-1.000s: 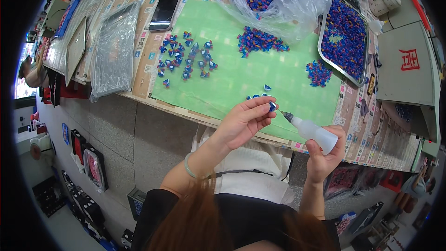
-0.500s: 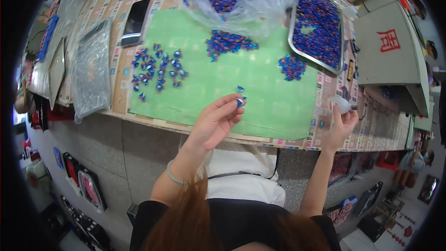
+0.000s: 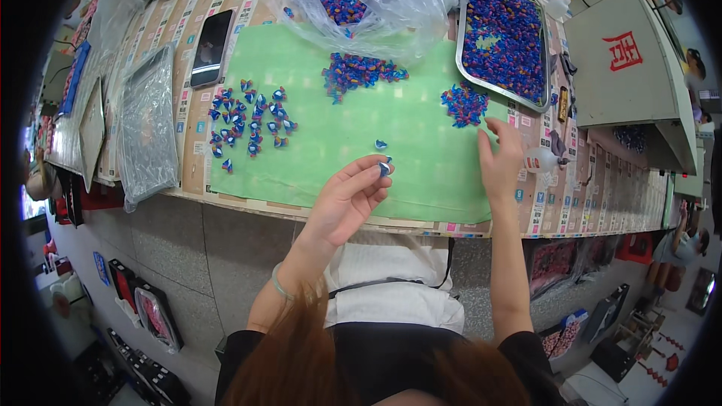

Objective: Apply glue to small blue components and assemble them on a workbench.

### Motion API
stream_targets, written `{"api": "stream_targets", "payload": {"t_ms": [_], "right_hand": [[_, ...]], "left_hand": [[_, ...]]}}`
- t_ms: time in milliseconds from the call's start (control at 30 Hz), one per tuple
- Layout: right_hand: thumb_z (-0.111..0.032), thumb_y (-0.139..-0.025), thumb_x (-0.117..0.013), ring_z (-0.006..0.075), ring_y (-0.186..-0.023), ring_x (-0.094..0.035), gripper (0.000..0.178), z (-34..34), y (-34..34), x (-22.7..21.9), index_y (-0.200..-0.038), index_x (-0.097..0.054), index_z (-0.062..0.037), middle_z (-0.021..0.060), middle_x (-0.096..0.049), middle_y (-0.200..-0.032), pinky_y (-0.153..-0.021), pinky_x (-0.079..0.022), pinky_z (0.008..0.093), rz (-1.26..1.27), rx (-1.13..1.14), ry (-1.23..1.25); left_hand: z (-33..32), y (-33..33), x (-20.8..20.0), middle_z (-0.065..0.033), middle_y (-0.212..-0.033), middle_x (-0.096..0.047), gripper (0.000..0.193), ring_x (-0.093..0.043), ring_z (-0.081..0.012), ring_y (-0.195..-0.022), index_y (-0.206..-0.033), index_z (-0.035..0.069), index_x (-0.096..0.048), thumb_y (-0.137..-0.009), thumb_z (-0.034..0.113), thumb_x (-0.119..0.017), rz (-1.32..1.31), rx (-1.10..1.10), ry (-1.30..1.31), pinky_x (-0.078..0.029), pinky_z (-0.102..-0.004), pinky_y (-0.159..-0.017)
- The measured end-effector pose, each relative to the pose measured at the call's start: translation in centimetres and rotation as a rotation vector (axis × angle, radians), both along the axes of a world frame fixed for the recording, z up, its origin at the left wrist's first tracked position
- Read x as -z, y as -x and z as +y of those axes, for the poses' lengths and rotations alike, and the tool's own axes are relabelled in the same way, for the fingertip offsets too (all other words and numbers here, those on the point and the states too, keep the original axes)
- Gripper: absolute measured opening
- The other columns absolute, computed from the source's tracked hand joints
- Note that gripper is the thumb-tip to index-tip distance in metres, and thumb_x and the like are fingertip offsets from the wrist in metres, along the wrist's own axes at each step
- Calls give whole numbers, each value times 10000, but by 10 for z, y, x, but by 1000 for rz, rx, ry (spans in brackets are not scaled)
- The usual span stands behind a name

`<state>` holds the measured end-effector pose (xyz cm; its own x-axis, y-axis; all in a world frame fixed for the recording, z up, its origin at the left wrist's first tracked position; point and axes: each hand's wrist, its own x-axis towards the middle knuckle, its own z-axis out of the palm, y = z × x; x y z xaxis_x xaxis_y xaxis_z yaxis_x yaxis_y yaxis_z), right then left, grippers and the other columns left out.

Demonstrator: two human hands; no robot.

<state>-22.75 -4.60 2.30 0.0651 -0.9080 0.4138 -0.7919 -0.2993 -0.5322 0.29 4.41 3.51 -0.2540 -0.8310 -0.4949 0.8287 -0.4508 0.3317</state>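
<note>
A desk (image 3: 186, 131) covered with patterned printed paper carries a flat, pale green sheet (image 3: 331, 139). Below its front edge runs a grey speckled floor (image 3: 252, 274); a grey metal box-like cabinet (image 3: 635, 98) with a red mark stands at the right.

There is one dark-screened phone (image 3: 213, 49), one clear plastic bag (image 3: 410, 7) with multicoloured pieces inside, and one silver metal tray (image 3: 459, 53) full of them. Two heaps of small blue, red and orange pieces lie on the sheet: a larger heap (image 3: 357, 73) by the bag and a smaller heap (image 3: 464, 104) by the tray. The cluster of blue-and-white pieces (image 3: 256, 116) at the left is too crowded to count exactly.

The left hand (image 3: 350, 199) pinches one small, shiny blue-and-white piece (image 3: 384, 169) between thumb and fingertips; a loose blue-and-white piece (image 3: 381, 144) lies just beyond it. The right hand (image 3: 502, 154) is empty, fingers parted, just beside the smaller heap; whether they touch cannot be told. One whitish plastic squeeze bottle (image 3: 539, 159) lies near that hand's right side.
</note>
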Motion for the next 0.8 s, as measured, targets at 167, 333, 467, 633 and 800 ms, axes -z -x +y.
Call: {"api": "stream_targets", "payload": {"t_ms": [167,333,467,633,800], "right_hand": [[-23,-743,-539,232,-746,-519,113,-16,1,18,-850,-531,10,116,-543,-821,-653,-410,277,149,-8,-27],[-40,-810,-488,130,-747,-509,79,15,-8,-4,-845,-528,19,63,-533,-812,-658,-413,245,-901,-28,-428],[-36,-833,-459,92,-728,-497,104,49,-37,-33,-885,-524,26,40,-522,-797,-655,-418,226,-1136,-101,-796],[-16,-824,-467,93,-690,-525,143,72,-62,-44,-941,-531,37,45,-553,-784,-645,-426,198,-1043,-249,-863],[-13,-813,-490,90,-688,-536,128,73,-67,-39,-921,-537,37,50,-561,-788,-639,-431,194,-837,-293,-750]], "left_hand": [[1,-3,2,-49,-914,-569,199,-543,-104,-798,-1004,18,-515,-810,60,-509,1,-11,14,-452,-214,-699],[1,1,3,-53,-920,-568,210,-546,-112,-811,-1014,8,-514,-810,58,-510,-34,-3,8,-450,-217,-710],[0,8,-2,-59,-921,-570,214,-556,-117,-807,-1027,0,-516,-820,45,-487,-127,31,32,-461,-216,-710],[2,10,-8,-62,-919,-574,220,-559,-120,-811,-1031,-4,-518,-817,39,-492,-165,52,49,-462,-220,-717],[6,10,-10,-60,-911,-574,225,-561,-120,-798,-1034,0,-518,-813,36,-496,-164,69,62,-461,-222,-719]]}}
